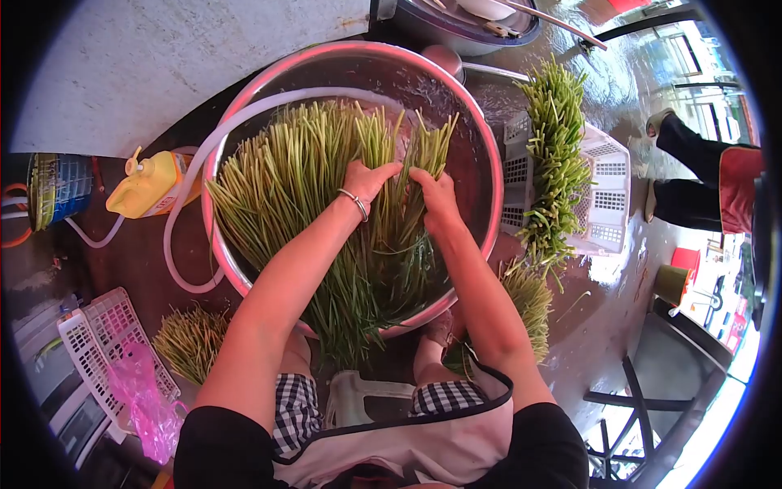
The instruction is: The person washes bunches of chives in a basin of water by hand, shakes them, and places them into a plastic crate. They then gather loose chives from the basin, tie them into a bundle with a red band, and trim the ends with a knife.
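Note:
A wide steel basin (481, 147) sits on the wet floor in front of me, filled with long green stalks (285, 179) lying in water. My left hand (366, 179), with a thin bracelet on the wrist, presses down on a bundle of the stalks near the basin's middle. My right hand (436, 196) grips the same bundle right beside it, fingers curled into the stalks. A white hose (236, 118) curves over the basin's far rim into the water.
A white plastic basket (607, 196) with more green stalks stands right of the basin. A yellow jug (151, 183) lies at left, another white basket (98, 334) with a pink bag at lower left. Loose stalk bundles (191, 338) lie on the floor. A person's legs (692, 171) are at far right.

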The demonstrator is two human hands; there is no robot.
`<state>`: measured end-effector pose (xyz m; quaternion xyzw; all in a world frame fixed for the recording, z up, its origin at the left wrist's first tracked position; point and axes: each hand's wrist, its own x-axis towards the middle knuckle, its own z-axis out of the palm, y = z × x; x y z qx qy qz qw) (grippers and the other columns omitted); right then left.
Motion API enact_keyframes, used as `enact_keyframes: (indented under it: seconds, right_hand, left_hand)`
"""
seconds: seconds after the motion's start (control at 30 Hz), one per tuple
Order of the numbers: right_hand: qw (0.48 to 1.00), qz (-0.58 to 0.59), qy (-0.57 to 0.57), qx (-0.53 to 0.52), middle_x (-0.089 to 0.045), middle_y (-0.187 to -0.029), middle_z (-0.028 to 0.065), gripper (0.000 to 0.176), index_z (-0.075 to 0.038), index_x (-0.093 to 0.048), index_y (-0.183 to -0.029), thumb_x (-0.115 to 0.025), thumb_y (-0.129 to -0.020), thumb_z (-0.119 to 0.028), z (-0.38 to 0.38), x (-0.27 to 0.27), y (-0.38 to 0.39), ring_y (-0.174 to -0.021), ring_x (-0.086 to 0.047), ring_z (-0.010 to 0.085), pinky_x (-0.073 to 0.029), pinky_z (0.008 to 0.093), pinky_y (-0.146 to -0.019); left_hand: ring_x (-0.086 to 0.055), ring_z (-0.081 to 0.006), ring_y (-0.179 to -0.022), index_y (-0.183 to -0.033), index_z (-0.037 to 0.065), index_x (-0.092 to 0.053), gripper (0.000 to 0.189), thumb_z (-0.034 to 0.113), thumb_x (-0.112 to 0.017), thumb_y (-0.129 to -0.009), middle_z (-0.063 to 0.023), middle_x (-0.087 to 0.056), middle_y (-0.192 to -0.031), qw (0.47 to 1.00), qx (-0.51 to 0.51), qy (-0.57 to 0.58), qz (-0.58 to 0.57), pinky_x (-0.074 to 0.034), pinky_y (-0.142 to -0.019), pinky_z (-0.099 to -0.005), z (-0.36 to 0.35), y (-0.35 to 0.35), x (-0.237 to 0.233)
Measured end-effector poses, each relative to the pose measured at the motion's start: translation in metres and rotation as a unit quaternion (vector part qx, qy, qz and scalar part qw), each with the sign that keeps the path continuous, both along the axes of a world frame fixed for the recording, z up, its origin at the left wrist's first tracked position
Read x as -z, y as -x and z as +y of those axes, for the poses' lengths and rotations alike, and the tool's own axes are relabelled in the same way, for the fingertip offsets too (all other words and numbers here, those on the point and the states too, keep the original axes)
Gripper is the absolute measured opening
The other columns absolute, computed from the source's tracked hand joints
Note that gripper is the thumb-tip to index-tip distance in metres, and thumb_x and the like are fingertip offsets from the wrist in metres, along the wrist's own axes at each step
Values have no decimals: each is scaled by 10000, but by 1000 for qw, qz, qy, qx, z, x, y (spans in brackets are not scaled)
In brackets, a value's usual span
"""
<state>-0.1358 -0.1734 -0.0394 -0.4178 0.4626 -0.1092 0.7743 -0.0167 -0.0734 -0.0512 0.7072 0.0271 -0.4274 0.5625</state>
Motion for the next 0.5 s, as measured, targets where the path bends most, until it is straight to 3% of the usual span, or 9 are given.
enact_keyframes:
  seconds: [0.13, 0.3, 0.5]
  right_hand:
    - [996, -75, -43, 23, -684, -970, 81, 283, -7, -637, -1088, -732, -852, -131, 4, 6, 9, -791, -661, 163, -549, 338, -669]
    - [992, -90, -85, 22, -690, -1031, 97, 377, 4, -629, -1156, -766, -809, -53, 10, 3, 6, -881, -682, 194, -573, 345, -787]
    - [996, -50, 18, -68, -691, -1010, 81, 410, -7, -633, -1157, -794, -780, -37, 18, 2, 16, -843, -673, 168, -567, 327, -722]
  left_hand:
    - [-663, -186, -880, -1074, 6, -680, 440, 215, -852, -727, -109, -699, -998, 995, 21, 89, 43, -525, -820, -331, 4, -1, -3]
    - [-654, -186, -943, -1115, 4, -661, 476, 203, -849, -726, -116, -686, -1061, 995, 18, 97, 22, -520, -848, -338, 3, 2, -2]
    - [-649, -184, -937, -1102, 4, -669, 454, 197, -837, -727, -96, -685, -1057, 993, -67, 86, 41, -521, -851, -352, 0, -3, 1]
